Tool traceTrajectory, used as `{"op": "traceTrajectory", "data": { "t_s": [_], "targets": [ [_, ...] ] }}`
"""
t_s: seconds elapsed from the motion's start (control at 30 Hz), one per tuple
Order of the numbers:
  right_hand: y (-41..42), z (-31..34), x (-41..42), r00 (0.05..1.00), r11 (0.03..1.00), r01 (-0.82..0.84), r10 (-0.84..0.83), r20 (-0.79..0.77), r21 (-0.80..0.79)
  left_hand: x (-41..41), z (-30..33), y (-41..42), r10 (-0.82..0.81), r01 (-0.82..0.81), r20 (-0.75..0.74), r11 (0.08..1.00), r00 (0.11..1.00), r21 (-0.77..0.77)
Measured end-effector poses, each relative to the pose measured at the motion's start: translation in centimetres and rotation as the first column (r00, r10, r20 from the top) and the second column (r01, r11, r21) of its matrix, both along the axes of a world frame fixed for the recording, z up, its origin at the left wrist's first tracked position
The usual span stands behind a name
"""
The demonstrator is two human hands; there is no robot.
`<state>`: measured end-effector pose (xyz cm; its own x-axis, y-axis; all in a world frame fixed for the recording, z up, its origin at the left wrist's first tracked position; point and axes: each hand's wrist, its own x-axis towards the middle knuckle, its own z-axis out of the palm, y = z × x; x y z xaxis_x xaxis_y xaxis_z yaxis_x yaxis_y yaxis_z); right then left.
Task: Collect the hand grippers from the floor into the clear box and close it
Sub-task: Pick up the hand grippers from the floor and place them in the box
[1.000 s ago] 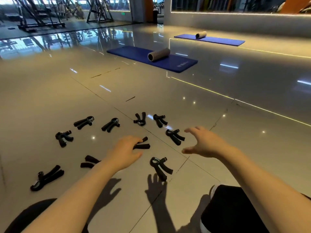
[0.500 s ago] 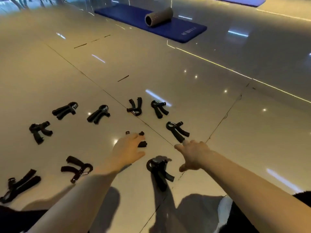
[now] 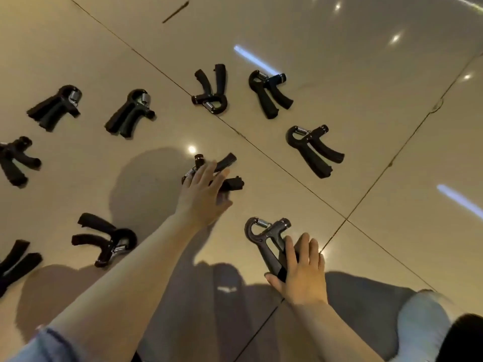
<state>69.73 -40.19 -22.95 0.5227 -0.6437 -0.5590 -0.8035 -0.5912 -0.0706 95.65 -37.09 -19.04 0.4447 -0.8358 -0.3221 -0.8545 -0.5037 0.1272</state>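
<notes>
Hand grippers lie under both hands: the right grip (image 3: 304, 267) clamps the near gripper's (image 3: 266, 241) handles, pointing toward the person; the left grip (image 3: 203, 192) lies flat on the gripper beyond (image 3: 224, 176).

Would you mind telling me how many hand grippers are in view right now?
10: two top left, two top centre, one right, three at the left edge, one under each hand.

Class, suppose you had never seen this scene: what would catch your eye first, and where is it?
Black hand grippers lie scattered across the glossy tiled floor. At centre, the left hand reaches onto one gripper; nearer, lower right, the right hand grasps another's handles.
</notes>
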Motion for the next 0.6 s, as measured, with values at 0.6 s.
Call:
{"op": "traceTrajectory", "data": {
  "t_s": [0.6],
  "targets": [
    [0.1, -0.8, 0.2, 0.999, 0.999, 0.001, 0.0, 0.032, -0.041, -0.6, -1.2, 0.5, -0.15, 0.149, -0.049, 0.989, 0.988, -0.018]
  ]
}}
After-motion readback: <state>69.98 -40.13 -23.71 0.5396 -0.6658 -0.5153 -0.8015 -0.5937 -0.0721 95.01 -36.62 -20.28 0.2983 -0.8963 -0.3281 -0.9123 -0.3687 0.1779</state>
